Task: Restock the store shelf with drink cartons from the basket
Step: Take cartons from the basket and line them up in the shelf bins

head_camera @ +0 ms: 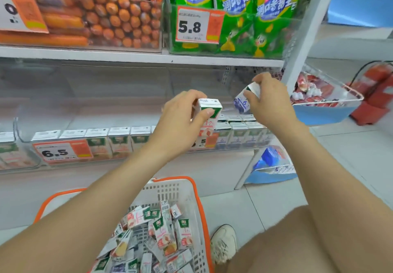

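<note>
Head view: left hand (180, 117) grips an upright peach-print carton (209, 113) and right hand (270, 100) pinches a tilted blue-print carton (242, 102), both above the shelf row (119, 139), the basket (180, 189) of cartons below.

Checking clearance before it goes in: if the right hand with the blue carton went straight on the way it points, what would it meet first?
Probably the shelf's back panel: the right hand, gripping the blue carton, points into open space above the shelved cartons. Depth is unclear.
</note>
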{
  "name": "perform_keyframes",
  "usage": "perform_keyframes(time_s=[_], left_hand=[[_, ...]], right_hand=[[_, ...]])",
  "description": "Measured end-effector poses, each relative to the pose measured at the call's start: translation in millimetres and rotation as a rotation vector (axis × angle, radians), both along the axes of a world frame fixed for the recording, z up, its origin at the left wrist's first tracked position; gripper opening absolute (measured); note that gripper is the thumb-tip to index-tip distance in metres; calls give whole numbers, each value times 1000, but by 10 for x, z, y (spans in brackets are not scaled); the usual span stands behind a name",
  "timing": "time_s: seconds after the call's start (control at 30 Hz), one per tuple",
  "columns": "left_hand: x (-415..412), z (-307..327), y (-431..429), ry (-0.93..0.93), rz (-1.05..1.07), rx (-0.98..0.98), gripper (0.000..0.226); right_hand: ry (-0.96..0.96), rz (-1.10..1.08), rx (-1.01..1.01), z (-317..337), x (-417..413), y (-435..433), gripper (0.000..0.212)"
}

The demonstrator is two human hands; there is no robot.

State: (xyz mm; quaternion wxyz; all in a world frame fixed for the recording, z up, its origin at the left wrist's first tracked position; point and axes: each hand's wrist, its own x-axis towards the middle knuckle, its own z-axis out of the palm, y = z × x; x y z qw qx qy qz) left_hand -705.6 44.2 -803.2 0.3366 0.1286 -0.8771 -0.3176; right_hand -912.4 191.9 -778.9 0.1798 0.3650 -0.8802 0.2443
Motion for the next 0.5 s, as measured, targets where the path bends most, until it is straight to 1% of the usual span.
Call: perform_keyframes(time_s=[0.1,0.2,0.27,0.4,0.43,0.5], left_hand=[[-340,-61,135,40,10,-15,25],[-585,-161,208,41,14,-5,25],[-686,-230,228,18,16,-1,26],[-782,-305,203,-22,19,21,27],[-789,-313,182,-30,25,29,28],[-790,-325,148,-60,28,36,30]], right_hand=[[132,-58,160,-115,-318,187,37],[180,-59,299,-251,-532,293,46],[196,-30,405,-333,-637,286,44],[163,20,583,-416,-760,220,34],[132,26,611,-431,-775,213,35],[22,13,637,-479,-782,194,43]])
